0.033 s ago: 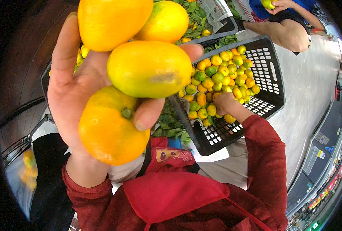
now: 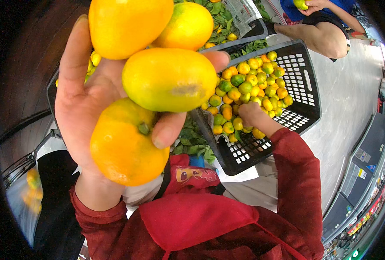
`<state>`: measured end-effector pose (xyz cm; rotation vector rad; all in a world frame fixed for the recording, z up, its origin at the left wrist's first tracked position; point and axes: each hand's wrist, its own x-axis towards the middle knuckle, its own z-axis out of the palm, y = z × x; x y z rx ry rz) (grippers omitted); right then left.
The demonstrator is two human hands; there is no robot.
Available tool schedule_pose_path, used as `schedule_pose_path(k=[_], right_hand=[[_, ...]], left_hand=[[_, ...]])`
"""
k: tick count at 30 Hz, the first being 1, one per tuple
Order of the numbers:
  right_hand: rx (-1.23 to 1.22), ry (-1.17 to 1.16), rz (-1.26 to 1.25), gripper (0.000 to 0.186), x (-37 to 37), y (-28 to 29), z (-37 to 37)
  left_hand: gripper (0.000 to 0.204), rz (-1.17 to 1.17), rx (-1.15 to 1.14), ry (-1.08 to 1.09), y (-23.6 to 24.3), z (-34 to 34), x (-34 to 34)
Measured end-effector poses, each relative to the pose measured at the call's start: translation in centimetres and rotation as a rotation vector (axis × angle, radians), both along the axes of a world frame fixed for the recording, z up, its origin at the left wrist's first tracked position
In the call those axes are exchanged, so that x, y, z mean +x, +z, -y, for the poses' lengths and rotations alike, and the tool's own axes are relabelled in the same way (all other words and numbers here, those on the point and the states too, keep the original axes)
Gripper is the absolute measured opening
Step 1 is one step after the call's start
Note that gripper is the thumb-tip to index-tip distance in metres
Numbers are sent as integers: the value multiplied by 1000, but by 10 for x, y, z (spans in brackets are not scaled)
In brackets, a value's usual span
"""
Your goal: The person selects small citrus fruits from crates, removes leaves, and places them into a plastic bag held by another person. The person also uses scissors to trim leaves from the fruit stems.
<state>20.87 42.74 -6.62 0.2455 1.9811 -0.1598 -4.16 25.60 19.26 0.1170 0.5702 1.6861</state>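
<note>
Palm up and close to the camera, my left hand [image 2: 101, 86] holds several large yellow-orange mandarins. One mandarin [image 2: 170, 80] across the fingers has a brownish blemish on its skin. Below it, another mandarin [image 2: 129, 143] shows its green stem end. Two more rest toward the top of the picture. My right hand [image 2: 251, 115] reaches down into a black plastic basket [image 2: 298, 65], among many smaller green and orange mandarins [image 2: 244, 89]. Its fingers curl downward, and the fruit and the hand itself hide what they hold.
Green leaves [image 2: 192, 138] lie beside the basket's left side. Beyond it stands another dark crate with leafy fruit and a newspaper [image 2: 240, 15]. At the upper right, a person's hand [image 2: 315, 6] holds a green fruit. Grey shelving [image 2: 361, 160] lines the far right.
My right hand has shifted very slightly to the left within the basket. My left hand, with its mandarins, has moved a tiny bit down and right.
</note>
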Motion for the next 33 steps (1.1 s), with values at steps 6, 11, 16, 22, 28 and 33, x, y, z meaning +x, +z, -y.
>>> schedule_pose_path(k=[6, 11, 16, 22, 28, 33], right_hand=[[97, -218, -819, 24, -56, -113, 49], [109, -374, -701, 30, -73, -141, 46], [-1299, -1745, -209, 68, -38, -86, 1], [-1936, -1650, -339, 70, -11, 23, -18], [-1683, -1666, -401, 55, -5, 46, -25], [-802, -469, -259, 44, 5, 24, -19]], left_hand=[[64, 80, 36, 0, -10, 1, -2], [63, 30, 119, -53, -10, 1, -15], [62, 43, -42, 105, 9, 0, -7], [59, 93, -27, 104, 11, -7, 1], [58, 78, 15, 129, 9, -3, 5], [58, 68, 16, 119, 8, 2, 0]])
